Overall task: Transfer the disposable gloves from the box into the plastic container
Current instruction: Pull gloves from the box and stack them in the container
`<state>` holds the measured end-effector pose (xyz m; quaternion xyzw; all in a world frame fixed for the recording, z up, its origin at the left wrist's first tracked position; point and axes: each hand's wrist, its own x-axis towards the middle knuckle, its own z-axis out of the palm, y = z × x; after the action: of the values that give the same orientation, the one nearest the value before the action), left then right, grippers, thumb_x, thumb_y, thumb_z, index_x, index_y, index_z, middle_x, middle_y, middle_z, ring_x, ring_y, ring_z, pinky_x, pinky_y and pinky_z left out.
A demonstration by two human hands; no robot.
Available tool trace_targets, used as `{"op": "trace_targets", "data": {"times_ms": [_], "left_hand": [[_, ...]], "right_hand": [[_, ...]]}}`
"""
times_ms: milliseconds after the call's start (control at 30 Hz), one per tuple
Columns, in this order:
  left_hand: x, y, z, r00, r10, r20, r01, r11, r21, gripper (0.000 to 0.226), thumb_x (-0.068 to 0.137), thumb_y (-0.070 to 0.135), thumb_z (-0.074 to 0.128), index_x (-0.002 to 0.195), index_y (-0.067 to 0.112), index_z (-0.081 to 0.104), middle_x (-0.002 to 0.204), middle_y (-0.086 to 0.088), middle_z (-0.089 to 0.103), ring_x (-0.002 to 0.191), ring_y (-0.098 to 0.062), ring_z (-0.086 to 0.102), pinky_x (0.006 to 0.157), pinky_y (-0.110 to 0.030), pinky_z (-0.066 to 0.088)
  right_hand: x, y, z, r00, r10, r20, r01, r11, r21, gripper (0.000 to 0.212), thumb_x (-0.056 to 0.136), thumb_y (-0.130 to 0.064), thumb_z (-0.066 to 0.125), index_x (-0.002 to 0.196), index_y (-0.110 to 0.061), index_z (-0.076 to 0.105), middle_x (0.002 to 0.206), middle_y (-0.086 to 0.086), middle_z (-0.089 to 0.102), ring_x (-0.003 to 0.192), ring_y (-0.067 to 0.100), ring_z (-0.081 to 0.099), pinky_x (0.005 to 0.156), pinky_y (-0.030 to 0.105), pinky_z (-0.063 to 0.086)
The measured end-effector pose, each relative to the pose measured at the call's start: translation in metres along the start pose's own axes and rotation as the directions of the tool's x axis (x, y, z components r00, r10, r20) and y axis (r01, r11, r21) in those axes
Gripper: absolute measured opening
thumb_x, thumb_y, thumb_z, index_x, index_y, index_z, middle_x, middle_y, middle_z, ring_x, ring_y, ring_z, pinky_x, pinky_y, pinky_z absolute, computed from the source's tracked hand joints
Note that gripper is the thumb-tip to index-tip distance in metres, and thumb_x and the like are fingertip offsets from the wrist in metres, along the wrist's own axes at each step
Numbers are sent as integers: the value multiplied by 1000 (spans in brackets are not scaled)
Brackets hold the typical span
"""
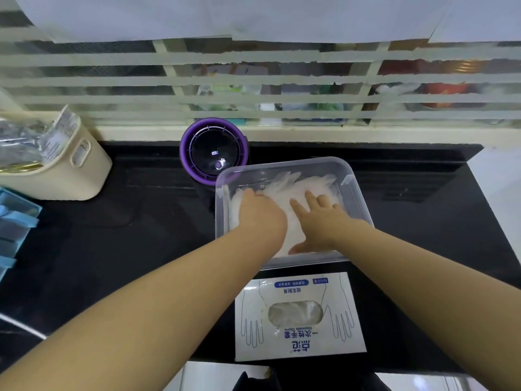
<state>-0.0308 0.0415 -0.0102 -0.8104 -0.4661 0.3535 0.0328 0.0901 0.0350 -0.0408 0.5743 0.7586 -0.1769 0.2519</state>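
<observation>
Head view: left hand (260, 211) and right hand (321, 221) lie on the disposable gloves (293, 184) inside the plastic container (282, 162), fingers (311, 196) straight, pressing and gripping nothing. This looks like packing down. The box (304, 342), just nearer on the surface (127, 249), shows more gloves, so another pull is likely next. The pile runs lengthwise away, tips toward the far rim.

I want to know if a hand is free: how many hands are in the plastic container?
2. The left hand rests on the gloves at the plastic container's left; the right hand lies spread flat on them beside it. Neither is hidden.
</observation>
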Motion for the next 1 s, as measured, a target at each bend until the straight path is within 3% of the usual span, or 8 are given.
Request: {"op": "trace_targets", "data": {"times_ms": [67, 167, 267, 367, 433, 567, 733, 1000], "left_hand": [[5, 6, 1, 976, 24, -217, -69, 976, -207, 47, 97, 35, 53, 138, 13, 41, 137, -10, 44, 126, -28, 44, 99, -38, 36], [15, 10, 19, 989, 60, -132, -119, 859, -498, 73, 92, 39, 60, 148, 14, 22, 144, -9, 32, 127, -30, 40, 94, -40, 43], [19, 3, 36, 998, 59, -7, -56, 879, -473, 87, 90, 48, 59, 153, 16, 8, 158, -9, 8, 137, -34, 28, 102, -45, 38], [21, 0, 40, 996, 82, 20, -68, 920, -385, 87, 91, 54, 54, 154, 18, 5, 160, -9, -4, 141, -35, 20, 105, -46, 34], [22, 3, 38, 997, 82, 10, -72, 926, -371, 86, 90, 55, 54, 153, 19, 8, 160, -8, -3, 141, -35, 20, 104, -47, 35], [24, 6, 39, 997, 80, -7, -77, 925, -373, 87, 89, 52, 58, 153, 21, 8, 160, -7, -3, 142, -34, 16, 103, -46, 36], [26, -2, 50, 995, 82, 62, -49, 908, -416, 95, 88, 48, 61, 154, 27, -3, 160, 2, -13, 144, -37, 7, 106, -48, 35], [21, 5, 56, 980, 133, 147, -38, 853, -521, 98, 89, 32, 64, 153, 28, -9, 159, 7, -17, 146, -39, 0, 106, -45, 39]], "right_hand": [[4, -2, 2, 998, -58, 36, 56, 998, 36, 96, 82, -64, 55, 152, -20, 6, 158, 12, -8, 142, 37, 5, 112, 51, 19], [4, -1, 3, 994, -104, 43, 101, 992, 77, 95, 83, -63, 55, 152, -20, 5, 158, 9, -10, 141, 36, 7, 111, 51, 23], [-8, 6, -7, 997, -68, 27, 66, 996, 65, 93, 83, -60, 57, 152, -23, 8, 158, 10, 4, 141, 35, 13, 109, 49, 26], [-28, 4, -29, 955, -75, -288, 33, 988, -149, 66, 88, -56, 53, 141, -20, 38, 145, 7, 37, 131, 30, 31, 105, 43, 30], [-28, -4, -37, 922, -122, -368, 70, 986, -153, 56, 90, -50, 54, 136, -18, 46, 140, 5, 42, 126, 27, 36, 102, 41, 34], [4, -5, -17, 991, -82, -101, 83, 997, 5, 83, 84, -46, 65, 145, -6, 25, 147, 11, 27, 123, 28, 41, 97, 40, 45], [25, 11, 19, 998, -9, 64, 7, 999, 34, 99, 90, -42, 59, 149, -5, -11, 157, 14, -8, 138, 33, 18, 111, 41, 29], [11, 0, 24, 983, 7, 183, -21, 997, 75, 80, 93, -28, 55, 151, -7, 5, 156, 14, -19, 141, 38, 10, 114, 46, 25]]}}
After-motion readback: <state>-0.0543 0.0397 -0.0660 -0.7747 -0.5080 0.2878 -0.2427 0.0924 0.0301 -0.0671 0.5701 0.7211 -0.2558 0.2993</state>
